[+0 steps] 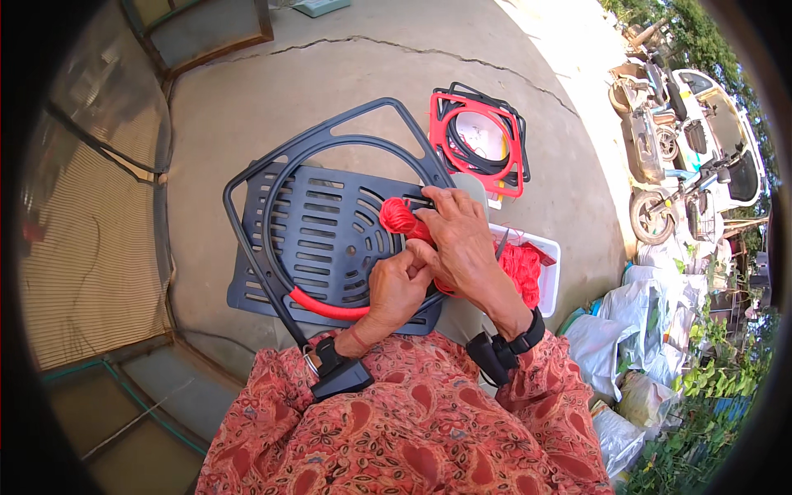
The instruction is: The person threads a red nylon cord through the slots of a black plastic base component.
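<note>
A bundle of red cord [399,218] lies under the fingers of my right hand [462,239], which is closed over it. My left hand [398,289] is closed in a pinch against the right thumb, with red cord showing beside its fingertips; exactly what lies inside the pinch is hidden. Both hands are over the lower right of a round ring in a black angular frame [239,216]. Red wrapping [326,308] covers the ring's lower part up to my left wrist. Beneath the frame is a dark slotted plastic panel [318,227].
To the right, a white bin [548,289] holds more red cord [520,268], with a scissor-like blade [502,243] beside my right hand. Beyond it are stacked red and black frames [474,140]. White sacks [610,338] and parked two-wheelers [652,214] stand farther right; a ribbed wall panel [91,272] is left.
</note>
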Motion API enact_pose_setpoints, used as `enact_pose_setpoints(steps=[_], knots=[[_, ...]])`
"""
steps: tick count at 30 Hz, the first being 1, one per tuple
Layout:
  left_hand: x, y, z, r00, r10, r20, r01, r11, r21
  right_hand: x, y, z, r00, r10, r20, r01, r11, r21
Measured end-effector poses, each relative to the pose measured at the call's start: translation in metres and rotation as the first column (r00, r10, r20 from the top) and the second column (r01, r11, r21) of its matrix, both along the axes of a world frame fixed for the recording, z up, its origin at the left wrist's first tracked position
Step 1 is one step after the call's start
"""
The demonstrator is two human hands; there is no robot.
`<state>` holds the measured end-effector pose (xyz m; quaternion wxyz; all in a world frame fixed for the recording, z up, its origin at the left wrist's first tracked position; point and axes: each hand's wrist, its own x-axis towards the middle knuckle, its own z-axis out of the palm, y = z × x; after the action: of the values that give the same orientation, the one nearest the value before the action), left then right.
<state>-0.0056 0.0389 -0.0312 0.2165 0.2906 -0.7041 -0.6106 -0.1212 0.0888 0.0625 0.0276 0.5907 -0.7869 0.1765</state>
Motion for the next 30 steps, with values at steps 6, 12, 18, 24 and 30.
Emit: enact_pose_setpoints(steps=[6,12,18,24,30], knots=[[0.003,0.0,-0.009,0.998,-0.022,0.051,0.018,0.997,0.077,-0.018,-0.01,-0.036,0.997,0.051,0.05,-0.048,0.997,-0.055],[0.004,-0.003,-0.024,0.998,-0.005,-0.068,0.007,1.0,0.024,-0.02,0.014,0.017,-0.179,0.397,0.9,0.507,0.822,-0.261],[0.0,-0.011,0.003,1.0,0.0,0.013,-0.003,0.961,0.276,-0.068,0.196,0.012,-0.221,0.533,0.817,0.709,0.663,-0.24],[-0.002,-0.004,0.004,0.99,-0.139,0.038,0.119,0.938,0.326,-0.047,0.394,-0.037,-0.298,0.324,0.898,0.849,0.519,0.095],[-0.005,-0.01,0.013,0.981,-0.187,0.052,0.158,0.924,0.347,-0.032,0.386,-0.06,-0.417,0.084,0.905,0.872,0.318,0.373]])
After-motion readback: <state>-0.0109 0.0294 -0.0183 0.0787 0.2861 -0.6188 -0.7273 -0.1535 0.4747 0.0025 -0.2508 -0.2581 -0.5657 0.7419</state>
